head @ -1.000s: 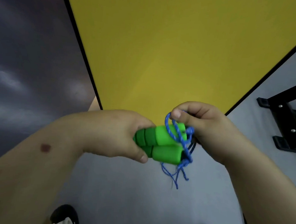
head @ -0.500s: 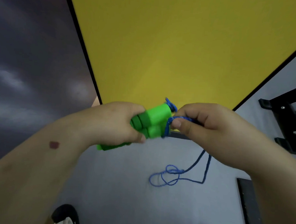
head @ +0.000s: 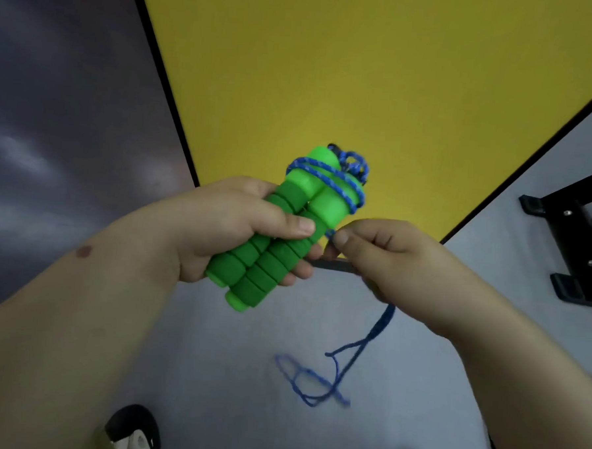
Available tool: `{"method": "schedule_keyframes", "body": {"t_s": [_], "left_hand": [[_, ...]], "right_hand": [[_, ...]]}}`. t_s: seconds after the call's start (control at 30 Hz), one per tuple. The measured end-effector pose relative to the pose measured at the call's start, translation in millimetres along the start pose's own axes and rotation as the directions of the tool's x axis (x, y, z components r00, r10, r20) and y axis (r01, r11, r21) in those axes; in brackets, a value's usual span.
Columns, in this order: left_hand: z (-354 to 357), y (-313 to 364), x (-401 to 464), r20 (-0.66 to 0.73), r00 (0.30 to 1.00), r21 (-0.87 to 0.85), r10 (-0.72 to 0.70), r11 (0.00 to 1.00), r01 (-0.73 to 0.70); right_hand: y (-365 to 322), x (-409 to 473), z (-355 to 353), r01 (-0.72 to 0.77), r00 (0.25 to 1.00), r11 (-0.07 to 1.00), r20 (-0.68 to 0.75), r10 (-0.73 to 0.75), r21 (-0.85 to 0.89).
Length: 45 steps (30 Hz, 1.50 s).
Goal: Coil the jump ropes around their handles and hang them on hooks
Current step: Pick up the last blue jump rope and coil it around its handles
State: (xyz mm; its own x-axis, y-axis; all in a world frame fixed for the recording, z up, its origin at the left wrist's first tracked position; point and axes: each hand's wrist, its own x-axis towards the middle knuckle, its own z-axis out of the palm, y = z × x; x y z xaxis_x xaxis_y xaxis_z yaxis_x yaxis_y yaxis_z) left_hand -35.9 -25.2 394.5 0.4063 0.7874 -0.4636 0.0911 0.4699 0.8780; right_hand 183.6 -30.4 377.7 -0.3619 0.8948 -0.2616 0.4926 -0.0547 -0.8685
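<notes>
Two green foam jump rope handles lie side by side, tilted with their smooth tops pointing up and away. My left hand grips both around the ribbed middle. The blue rope runs in a couple of turns around the handle tops. My right hand pinches the rope just right of the handles. The loose rest of the rope hangs below my right hand and ends in tangled loops on the grey floor.
A yellow wall panel with a black edge stands ahead, a dark purple wall to the left. A black metal rack foot sits on the grey floor at the right. My shoes show at the bottom.
The handles have tipped from lying sideways to pointing up and away. More rope is wound around their tops. My right hand has dropped from the handle tops to beside them.
</notes>
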Motion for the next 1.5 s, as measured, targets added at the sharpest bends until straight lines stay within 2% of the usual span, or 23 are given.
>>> {"method": "schedule_keyframes", "body": {"t_s": [0.1,0.17,0.23,0.27,0.33,0.37,0.43,0.5,0.57,0.63,0.8,0.87,0.93,0.97,1.03,1.1,1.17,1.2,1.27,1.33,1.37,1.43,1.5], "left_hand": [[-4.6,-0.5,2.5,-0.218,0.976,0.143,-0.017,0.988,0.049],[-8.2,-3.1,3.5,-0.334,0.940,0.450,0.063,0.887,0.101],[-8.4,-3.8,1.9,-0.324,0.939,0.753,0.116,0.633,0.181],[-6.0,-3.4,0.6,-0.276,0.957,0.829,0.085,0.525,0.192],[0.2,-2.1,-2.0,-0.131,0.989,0.881,-0.068,0.450,0.148],[2.2,-1.4,-4.2,-0.038,0.986,0.867,-0.162,0.486,0.113],[3.6,1.8,-9.2,0.179,0.948,0.743,-0.264,0.668,0.045],[-0.9,4.4,-12.4,0.317,0.919,0.567,-0.236,0.824,0.015],[-5.2,2.0,-13.1,0.362,0.921,0.372,-0.143,0.928,-0.002],[-8.9,-1.9,-10.0,0.295,0.955,0.193,-0.046,0.981,-0.012],[-10.1,-2.4,2.2,-0.083,0.996,0.007,0.032,0.999,-0.032],[-10.0,-3.4,6.3,-0.216,0.976,0.058,0.039,0.998,-0.027],[-12.7,-6.6,9.5,-0.318,0.945,0.224,0.081,0.974,-0.008],[-13.6,-7.2,9.7,-0.330,0.938,0.386,0.109,0.922,0.029],[-8.1,-6.0,6.3,-0.249,0.965,0.680,0.083,0.724,0.113],[2.8,-4.0,3.0,-0.128,0.991,0.836,-0.026,0.535,0.122],[11.8,-1.2,-0.4,-0.017,0.989,0.883,-0.145,0.463,0.083],[12.8,-0.1,-2.7,0.044,0.980,0.873,-0.195,0.484,0.057],[10.6,3.2,-8.8,0.184,0.953,0.781,-0.240,0.624,0.007],[5.4,5.8,-14.5,0.298,0.939,0.587,-0.170,0.808,-0.040],[2.4,6.8,-16.8,0.312,0.944,0.467,-0.108,0.883,-0.054],[-4.5,7.1,-17.1,0.231,0.973,0.308,-0.010,0.949,-0.064],[-9.4,5.3,-11.8,0.076,0.997,0.321,0.018,0.946,-0.042]], "right_hand": [[-5.6,-5.1,-10.0,0.066,0.998,0.992,-0.016,-0.068,-0.110],[-9.6,-9.3,-13.7,0.097,0.994,0.990,0.064,-0.091,-0.099],[-13.9,-12.3,-15.5,0.146,0.986,0.987,0.091,-0.139,-0.074],[-15.8,-13.3,-15.6,0.185,0.980,0.979,0.085,-0.178,-0.081],[-16.1,-11.5,-14.7,0.245,0.969,0.965,-0.014,-0.248,-0.093],[-14.1,-8.8,-14.2,0.251,0.962,0.965,-0.092,-0.257,-0.069],[-8.1,-4.3,-13.9,0.215,0.965,0.974,-0.171,-0.200,0.074],[-0.4,1.0,-11.2,0.123,0.991,0.940,-0.093,-0.098,0.318],[5.0,5.5,-5.2,0.006,1.000,0.897,-0.014,0.000,0.442],[9.8,6.8,0.6,-0.031,0.999,0.945,-0.001,0.033,0.327],[0.6,0.4,-5.0,0.029,0.999,0.993,0.019,-0.027,-0.112],[-10.0,-7.1,-10.1,0.087,0.995,0.978,0.067,-0.076,-0.190],[-19.7,-14.3,-13.0,0.139,0.985,0.969,0.125,-0.115,-0.203],[-22.3,-16.4,-14.6,0.162,0.982,0.967,0.128,-0.139,-0.196],[-23.0,-16.2,-16.2,0.210,0.977,0.959,0.067,-0.201,-0.191],[-23.3,-14.9,-14.2,0.248,0.967,0.955,-0.013,-0.254,-0.163],[-19.8,-10.1,-11.7,0.257,0.959,0.960,-0.090,-0.267,-0.109],[-18.3,-8.6,-11.0,0.244,0.963,0.967,-0.104,-0.250,-0.071],[-12.8,-4.5,-12.2,0.198,0.979,0.976,-0.076,-0.191,0.090],[-6.1,-0.9,-14.2,0.125,0.992,0.966,-0.016,-0.125,0.224],[-2.2,0.6,-13.0,0.092,0.996,0.979,-0.015,-0.091,0.182],[1.0,1.1,-6.2,0.020,1.000,0.998,-0.007,-0.019,0.054],[3.1,2.0,0.0,-0.018,0.999,1.000,0.042,0.017,0.010]]}}
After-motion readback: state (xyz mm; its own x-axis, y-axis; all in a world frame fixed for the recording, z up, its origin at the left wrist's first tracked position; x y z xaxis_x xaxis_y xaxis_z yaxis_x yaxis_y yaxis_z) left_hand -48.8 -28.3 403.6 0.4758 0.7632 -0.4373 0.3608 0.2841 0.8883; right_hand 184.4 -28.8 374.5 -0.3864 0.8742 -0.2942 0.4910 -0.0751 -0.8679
